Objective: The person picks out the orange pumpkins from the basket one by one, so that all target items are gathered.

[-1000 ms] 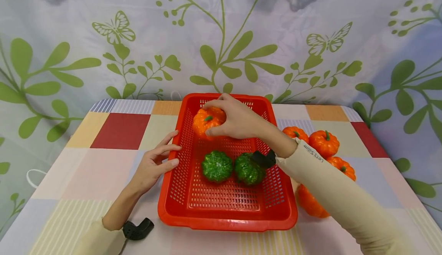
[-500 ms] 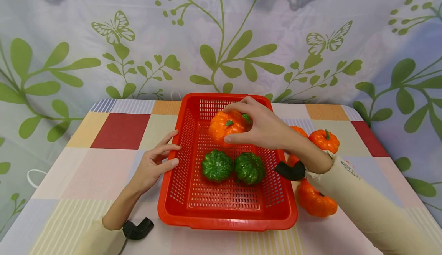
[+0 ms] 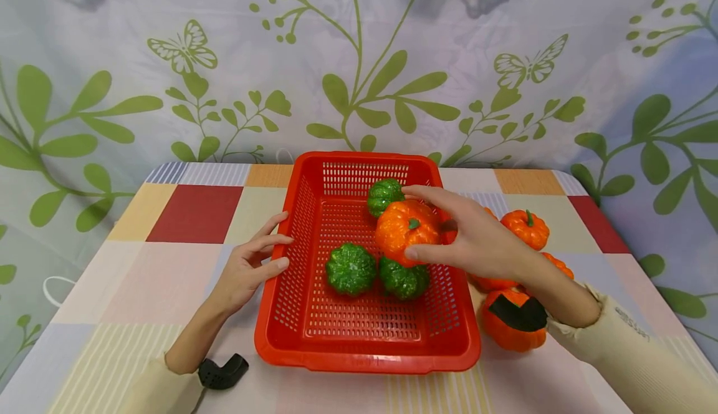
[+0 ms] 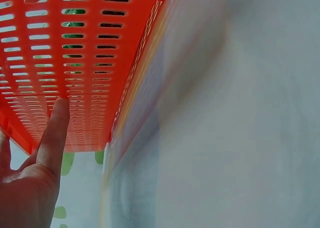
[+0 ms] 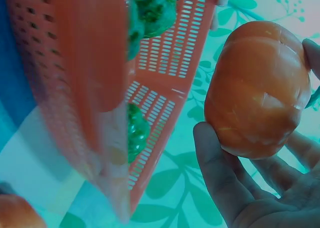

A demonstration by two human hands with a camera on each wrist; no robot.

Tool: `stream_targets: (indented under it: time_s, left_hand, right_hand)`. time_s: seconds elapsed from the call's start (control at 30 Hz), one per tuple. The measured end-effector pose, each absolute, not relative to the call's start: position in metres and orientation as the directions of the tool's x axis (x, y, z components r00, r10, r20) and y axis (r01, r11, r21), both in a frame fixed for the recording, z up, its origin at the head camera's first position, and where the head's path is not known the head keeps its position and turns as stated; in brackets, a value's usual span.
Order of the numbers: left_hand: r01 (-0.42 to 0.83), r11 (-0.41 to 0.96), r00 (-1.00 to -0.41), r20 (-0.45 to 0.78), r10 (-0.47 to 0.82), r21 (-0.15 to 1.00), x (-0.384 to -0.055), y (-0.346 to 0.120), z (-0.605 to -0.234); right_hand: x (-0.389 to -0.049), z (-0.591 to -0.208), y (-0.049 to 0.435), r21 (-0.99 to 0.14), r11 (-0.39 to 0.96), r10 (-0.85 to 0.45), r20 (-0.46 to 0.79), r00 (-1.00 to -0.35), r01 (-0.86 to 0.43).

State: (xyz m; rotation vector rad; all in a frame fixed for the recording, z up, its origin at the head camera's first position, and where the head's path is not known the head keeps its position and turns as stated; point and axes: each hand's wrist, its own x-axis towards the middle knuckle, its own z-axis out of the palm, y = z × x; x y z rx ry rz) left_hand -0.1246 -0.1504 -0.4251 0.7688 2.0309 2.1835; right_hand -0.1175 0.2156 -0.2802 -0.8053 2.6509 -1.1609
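Note:
My right hand (image 3: pixel 477 236) grips an orange toy pumpkin (image 3: pixel 405 234) with a green stem, holding it over the red plastic basket (image 3: pixel 367 361). In the right wrist view the same pumpkin (image 5: pixel 257 90) is pinched between thumb and fingers, beside the basket's wall. My left hand (image 3: pixel 247 270) rests at the basket's left rim with fingers extended; one finger (image 4: pixel 56 130) lies against the perforated side in the left wrist view. Inside the basket sit three green pumpkins: one at the back (image 3: pixel 384 194), one at front left (image 3: pixel 350 269) and one (image 3: pixel 405 280) partly covered by the held pumpkin.
Several orange pumpkins stand on the table right of the basket, including one at the back (image 3: pixel 525 228) and one nearer (image 3: pixel 513 333), partly behind the right wrist's black camera (image 3: pixel 521 311). A checked cloth (image 3: pixel 185 214) covers the table. Behind hangs a leaf-patterned curtain (image 3: pixel 235 40).
My right hand has carried the orange pumpkin from the basket's back left toward its right side, uncovering the green pumpkin at the back. My left hand has stayed at the rim.

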Motion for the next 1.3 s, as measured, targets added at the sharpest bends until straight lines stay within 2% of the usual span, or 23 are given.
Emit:
stream_targets:
  time_s: [0.33,0.53,0.87,1.13,1.3]
  left_hand:
    - [0.275,-0.123,-0.878,0.301,0.372,0.954,-0.125,-0.151,-0.425]
    - [0.279,-0.136,-0.874,0.310,0.374,0.951,-0.124,-0.150,-0.423]
    - [0.264,-0.137,-0.877,0.296,0.379,0.955,-0.125,-0.151,-0.423]
    - [0.264,-0.132,-0.878,0.295,0.376,0.955,-0.125,-0.151,-0.423]
    - [0.263,-0.134,-0.879,0.294,0.375,0.956,-0.125,-0.151,-0.423]
  right_hand:
    - [-0.086,-0.289,0.248,-0.705,0.573,-0.469,0.135,-0.873,-0.417]
    - [-0.065,-0.294,0.271,-0.645,0.633,-0.429,0.166,-0.888,-0.427]
    - [-0.047,-0.300,0.308,-0.592,0.732,-0.342,0.108,-0.934,-0.337]
    - [-0.031,-0.312,0.331,-0.554,0.739,-0.324,0.205,-0.924,-0.382]
    - [-0.025,-0.319,0.343,-0.571,0.751,-0.271,0.193,-0.943,-0.333]
